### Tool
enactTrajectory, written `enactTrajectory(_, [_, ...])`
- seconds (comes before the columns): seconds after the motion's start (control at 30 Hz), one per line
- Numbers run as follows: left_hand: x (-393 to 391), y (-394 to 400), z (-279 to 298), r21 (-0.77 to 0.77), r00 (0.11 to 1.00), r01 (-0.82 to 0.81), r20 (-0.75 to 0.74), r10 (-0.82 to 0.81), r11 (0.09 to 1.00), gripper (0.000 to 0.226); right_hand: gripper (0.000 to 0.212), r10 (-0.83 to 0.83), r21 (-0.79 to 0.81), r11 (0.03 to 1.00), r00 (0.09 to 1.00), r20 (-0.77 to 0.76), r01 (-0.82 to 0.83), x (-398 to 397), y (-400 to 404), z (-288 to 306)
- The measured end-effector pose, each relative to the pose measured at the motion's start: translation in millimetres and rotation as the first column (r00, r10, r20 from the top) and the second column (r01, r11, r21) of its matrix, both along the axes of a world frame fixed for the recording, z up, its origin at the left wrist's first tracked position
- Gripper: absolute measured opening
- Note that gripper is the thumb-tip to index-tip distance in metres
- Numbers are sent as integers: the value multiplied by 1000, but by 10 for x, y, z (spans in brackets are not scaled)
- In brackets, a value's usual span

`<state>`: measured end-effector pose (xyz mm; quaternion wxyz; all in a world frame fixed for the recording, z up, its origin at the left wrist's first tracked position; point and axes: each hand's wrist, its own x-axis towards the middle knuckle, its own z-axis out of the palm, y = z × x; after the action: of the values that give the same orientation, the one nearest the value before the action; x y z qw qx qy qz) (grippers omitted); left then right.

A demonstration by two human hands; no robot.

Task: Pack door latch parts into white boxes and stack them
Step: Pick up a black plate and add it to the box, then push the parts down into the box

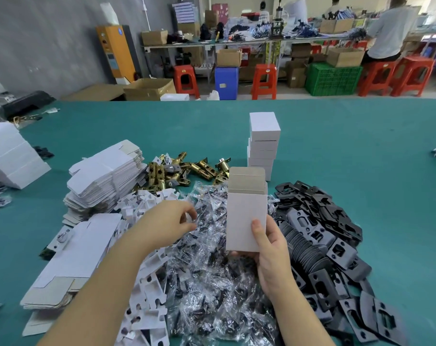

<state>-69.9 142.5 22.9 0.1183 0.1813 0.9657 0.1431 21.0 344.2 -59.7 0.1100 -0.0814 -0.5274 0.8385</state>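
A workshop with red stools, cardboard cartons and a cluttered far bench lies behind a broad teal counter (336,151) heaped with parts. Right of centre, the right hand (269,255) holds an erected white box (246,221) upright by its lower end, thumb pressed on the front face, its mouth open upward and the grey-lined top flap standing tall. The left hand (172,223), just left of the box and a little lower than its mouth, has its fingers (190,213) curled narrowly, seemingly pinching something small above the crinkly clear screw bags (207,270); what it is I cannot tell. Whatever it carries, I judge, must travel right and up, then drop along the box's vertical long axis. Brass latch bolts (177,171) glint above centre, matte black strike plates (319,236) fan out lower right, flat box blanks (104,178) pile at left, and a stack of closed boxes (263,143) rises behind.
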Motion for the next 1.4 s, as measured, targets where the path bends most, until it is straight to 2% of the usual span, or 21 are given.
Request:
enactTrajectory(0.07, [-35, 30, -68, 25, 998, -36, -45, 37, 999, 22, 32, -19, -11, 1000, 1000, 10, 19, 0, 4, -9])
enactTrajectory(0.2, [-107, 186, -211, 39, 984, -36, -170, 42, 999, 42, 32, -38, -18, 999, 999, 12, 39, -2, 7, -20])
enactTrajectory(0.37, [-221, 465, -385, -113, 954, 90, -276, -118, 990, 83, 29, -44, -15, 999, 999, 3, 44, -1, 11, -12])
enactTrajectory(0.47, [-357, 652, -367, -229, 967, 105, -203, -153, 968, 93, 28, -37, -30, 999, 999, 5, 37, 4, 14, -22])
enactTrajectory(0.57, [-485, 764, -338, -353, 993, 110, 11, -113, 929, 72, 27, -35, -25, 999, 999, 8, 35, -2, 18, -39])
enactTrajectory(0.6, [-480, 751, -346, -330, 991, 111, -31, -128, 938, 57, 27, -34, -28, 999, 999, 10, 35, -5, 19, -44])
enactTrajectory(0.63, [-450, 706, -359, -271, 981, 95, -140, -137, 958, 42, 28, -33, -32, 999, 999, 12, 34, -9, 23, -48])
enactTrajectory(0.7, [-360, 587, -380, -130, 949, 85, -293, -120, 988, 33, 33, -34, -35, 999, 999, 15, 35, -14, 22, -46])
enactTrajectory(0.77, [-294, 510, -391, 38, 942, 91, -327, -74, 995, 28, 36, -35, -33, 999, 999, 16, 35, -16, 21, -48])
enactTrajectory(0.9, [-244, 436, -275, 408, 976, -3, -197, 92, 913, 9, 33, -25, -24, 999, 999, 26, 25, -17, 24, -49])
enactTrajectory(1.0, [-213, 323, -166, 600, 983, -71, -93, 157, 797, 6, 43, -15, 0, 1000, 1000, 24, 15, -12, 17, -38])
enactTrajectory(1.1, [-192, 232, 40, 748, 974, -92, -68, 215, 657, 7, 39, 1, 53, 999, 1000, 12, -1, -3, 0, -36])
enactTrajectory(1.17, [-154, 200, 180, 798, 966, -37, -125, 225, 602, 8, 40, 20, 94, 995, 1000, 8, -20, 4, -19, -26])
enactTrajectory(1.27, [-45, 250, 383, 799, 948, 101, -258, 187, 593, 10, 57, 39, 130, 991, 999, 4, -39, 6, -39, -19])
enactTrajectory(1.33, [22, 324, 496, 760, 931, 180, -337, 141, 625, 10, 53, 38, 142, 989, 999, -6, -37, 7, -40, -19])
enactTrajectory(1.4, [85, 405, 565, 668, 928, 226, -368, 50, 709, 8, 44, 36, 138, 990, 999, -11, -34, 11, -36, -15])
